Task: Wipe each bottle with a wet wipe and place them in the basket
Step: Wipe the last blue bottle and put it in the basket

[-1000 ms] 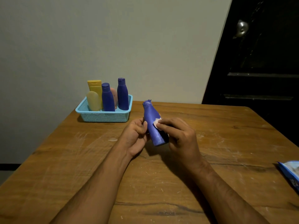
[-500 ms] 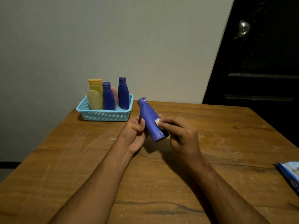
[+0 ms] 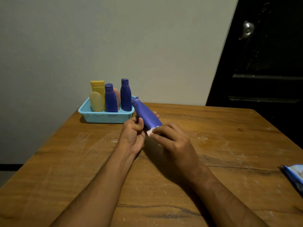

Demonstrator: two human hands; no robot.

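While it tilts with its cap toward the turquoise mesh basket [image 3: 105, 117], the smooth blue bottle [image 3: 146, 116] is held above the scuffed wooden table [image 3: 229, 145]. Curled fingers of the left hand [image 3: 133, 136] grip its side; the right hand [image 3: 173, 141] pinches a small white wet wipe [image 3: 150, 131] against its base.

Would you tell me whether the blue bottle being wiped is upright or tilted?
Tilted. The blue bottle leans with its cap toward the basket, held off the table by the left hand and right hand.
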